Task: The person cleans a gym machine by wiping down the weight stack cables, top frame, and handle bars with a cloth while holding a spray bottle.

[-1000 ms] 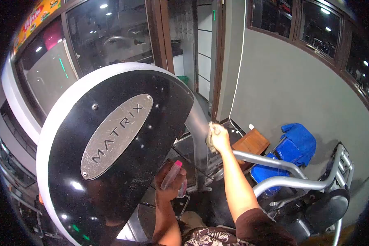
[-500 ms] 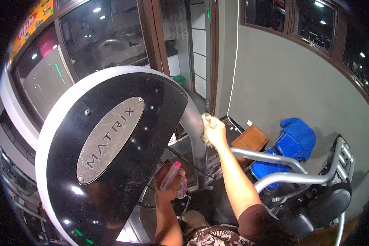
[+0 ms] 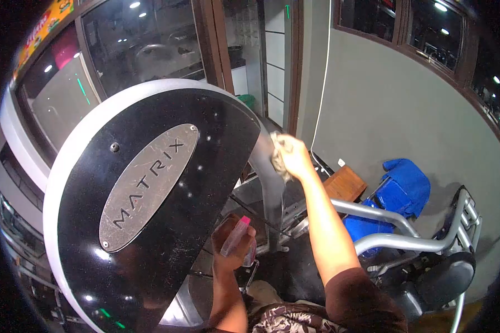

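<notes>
My right hand (image 3: pixel 294 155) is closed on a crumpled light cloth (image 3: pixel 280 161), pressed against the grey side rim (image 3: pixel 265 172) of a large exercise machine. My left hand (image 3: pixel 236 244) is lower down, wrapped round a clear spray bottle (image 3: pixel 234 240) with a pink end, held tilted beside the machine's lower edge. The machine's round black panel (image 3: pixel 205 161) bears an oval metal plate (image 3: pixel 149 187) reading MATRIX. Part of the bottle is hidden by my fingers.
To the right stands another machine with grey tube bars (image 3: pixel 400 242) and a black pad (image 3: pixel 447 275). Behind it are a blue chair (image 3: pixel 391 197) and a brown wooden box (image 3: pixel 345 184) near the grey wall (image 3: pixel 400 105). Glass windows (image 3: pixel 141 44) line the back.
My right hand and the cloth have moved slightly up along the rim. My left hand with the bottle has shifted a little to the right. The view has tilted slightly.
</notes>
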Motion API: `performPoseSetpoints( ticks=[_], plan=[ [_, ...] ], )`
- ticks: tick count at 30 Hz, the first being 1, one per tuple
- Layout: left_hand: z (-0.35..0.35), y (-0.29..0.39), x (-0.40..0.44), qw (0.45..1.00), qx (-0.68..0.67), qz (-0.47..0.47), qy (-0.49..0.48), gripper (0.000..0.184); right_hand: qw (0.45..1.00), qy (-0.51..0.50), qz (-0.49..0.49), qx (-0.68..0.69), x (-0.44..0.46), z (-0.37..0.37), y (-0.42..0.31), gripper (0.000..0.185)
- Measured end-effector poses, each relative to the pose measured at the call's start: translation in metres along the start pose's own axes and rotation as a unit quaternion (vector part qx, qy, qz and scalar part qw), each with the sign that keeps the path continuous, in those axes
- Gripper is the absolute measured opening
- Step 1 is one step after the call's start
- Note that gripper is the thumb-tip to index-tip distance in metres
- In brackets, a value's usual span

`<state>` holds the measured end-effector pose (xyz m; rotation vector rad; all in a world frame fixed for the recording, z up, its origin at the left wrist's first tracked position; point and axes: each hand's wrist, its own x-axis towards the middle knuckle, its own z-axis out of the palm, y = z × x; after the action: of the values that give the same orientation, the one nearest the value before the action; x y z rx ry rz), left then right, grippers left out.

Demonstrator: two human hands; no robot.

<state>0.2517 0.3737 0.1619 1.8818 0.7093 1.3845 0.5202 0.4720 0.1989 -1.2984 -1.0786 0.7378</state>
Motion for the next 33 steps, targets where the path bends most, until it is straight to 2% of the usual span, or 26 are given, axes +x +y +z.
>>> performPoseSetpoints(
  ticks=[1, 2, 4, 5, 6, 7, 8, 9, 10, 12, 13, 14, 15, 16, 18, 19, 20, 21, 22, 23, 25, 29, 33],
  plan=[
    [0.002, 0.000, -0.001, 1.000, 0.015, 0.005, 0.000, 0.018, 0.994, 0.021, -0.057, -0.095, -0.004, -0.008, 0.037, 0.019],
    [0.005, 0.000, -0.002, 1.000, 0.030, 0.010, 0.000, 0.018, 0.999, 0.034, -0.016, -0.035, -0.008, -0.016, 0.077, 0.018],
    [0.009, -0.001, -0.005, 0.997, 0.060, 0.050, 0.007, 0.017, 0.989, 0.050, -0.012, -0.139, -0.033, -0.030, 0.142, 0.013],
    [0.010, -0.002, -0.005, 0.993, 0.076, 0.087, 0.013, 0.017, 0.982, 0.026, -0.003, -0.190, -0.036, -0.038, 0.207, 0.011],
    [0.011, -0.001, -0.006, 0.988, 0.093, 0.124, 0.018, 0.016, 0.963, -0.008, 0.106, -0.249, -0.039, -0.045, 0.260, 0.014],
    [0.011, 0.001, -0.005, 0.989, 0.079, 0.120, 0.020, 0.016, 0.970, 0.030, 0.103, -0.216, -0.063, -0.036, 0.256, 0.016],
    [0.011, 0.004, -0.004, 0.991, 0.067, 0.118, 0.022, 0.016, 0.974, 0.103, 0.177, -0.093, -0.074, -0.026, 0.267, 0.018],
    [0.011, 0.007, -0.001, 0.992, 0.054, 0.115, 0.024, 0.016, 0.977, 0.130, 0.168, -0.021, -0.076, -0.017, 0.256, 0.017],
    [0.010, 0.018, -0.004, 0.998, 0.013, 0.044, 0.034, 0.017, 0.974, 0.171, 0.146, -0.006, -0.069, -0.009, 0.243, 0.016],
    [0.004, 0.011, -0.001, 0.997, 0.061, 0.042, 0.020, 0.018, 0.971, 0.213, 0.102, 0.026, -0.040, -0.005, 0.229, 0.014],
    [0.001, 0.008, -0.002, 0.998, 0.058, 0.030, 0.015, 0.018, 0.985, 0.152, 0.053, -0.064, -0.016, -0.018, 0.233, 0.011],
    [-0.002, 0.005, -0.002, 0.998, 0.056, 0.018, 0.009, 0.019, 0.990, 0.116, 0.056, -0.060, -0.004, -0.021, 0.195, 0.015],
    [-0.003, 0.003, -0.001, 1.000, 0.027, -0.003, 0.008, 0.019, 0.993, 0.104, -0.032, -0.038, 0.023, -0.018, 0.187, 0.020],
    [-0.003, 0.001, -0.001, 1.000, -0.004, -0.025, 0.007, 0.020, 0.964, 0.061, -0.042, -0.256, 0.025, -0.019, 0.108, 0.024],
    [0.005, 0.000, -0.005, 0.996, 0.055, 0.052, 0.042, 0.018, 0.986, -0.002, -0.109, -0.123, 0.044, -0.008, 0.036, 0.027],
    [0.008, 0.000, -0.004, 0.990, 0.084, 0.095, 0.062, 0.017, 0.985, -0.010, -0.119, -0.122, 0.056, -0.001, 0.004, 0.029],
    [0.008, 0.005, -0.003, 0.996, 0.048, 0.069, 0.037, 0.015, 0.987, -0.029, -0.102, -0.124, 0.059, 0.007, -0.035, 0.030],
    [0.005, 0.014, -0.001, 0.999, 0.013, 0.041, 0.013, 0.014, 0.994, -0.066, -0.073, -0.044, 0.059, 0.013, -0.063, 0.030],
    [0.004, 0.019, 0.000, 1.000, -0.022, 0.014, -0.009, 0.012, 0.988, -0.073, -0.131, -0.044, 0.079, 0.019, -0.064, 0.025],
    [0.003, 0.020, -0.001, 1.000, -0.026, 0.014, -0.006, 0.011, 0.991, -0.073, -0.096, -0.053, 0.073, 0.022, -0.088, 0.021],
    [0.002, 0.021, -0.003, 0.999, -0.035, 0.015, 0.001, 0.009, 0.941, -0.028, -0.310, -0.135, 0.092, 0.037, -0.083, 0.024],
    [0.000, 0.020, 0.000, 0.997, -0.074, -0.004, 0.010, 0.010, 0.983, -0.087, -0.106, -0.125, 0.077, 0.022, -0.089, 0.026],
    [-0.001, 0.026, 0.003, 0.998, -0.056, 0.005, -0.016, 0.010, 0.986, -0.096, -0.057, -0.126, 0.099, 0.005, -0.035, 0.025]
  ],
)
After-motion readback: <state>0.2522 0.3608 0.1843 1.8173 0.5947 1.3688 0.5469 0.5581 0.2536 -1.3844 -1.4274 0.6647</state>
